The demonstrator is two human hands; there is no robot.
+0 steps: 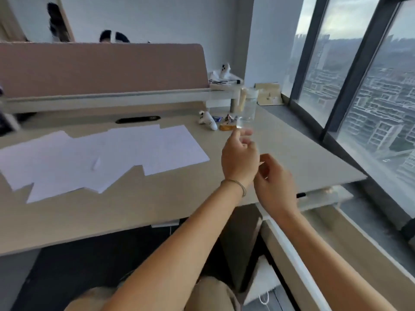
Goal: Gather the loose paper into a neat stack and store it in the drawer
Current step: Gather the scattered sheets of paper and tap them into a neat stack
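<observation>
Several loose white paper sheets (98, 158) lie spread and overlapping on the left half of the beige desk (157, 205). Both my hands hover over the desk to the right of the sheets, touching none of them. My left hand (239, 158), with a thin bracelet on its wrist, pinches the base of a blurred, tilted clear glass (247, 108). Close beside it, my right hand (277, 187) has its fingers curled with nothing visible in them. A shallow white drawer-like tray (325, 197) shows under the desk's right edge.
A white controller (208, 120) and small snack wrappers (226, 123) lie behind the hands. A pink partition (101, 68) closes the desk's far side. A low beige cabinet (336, 254) stands at the right below the desk. Large windows run along the right.
</observation>
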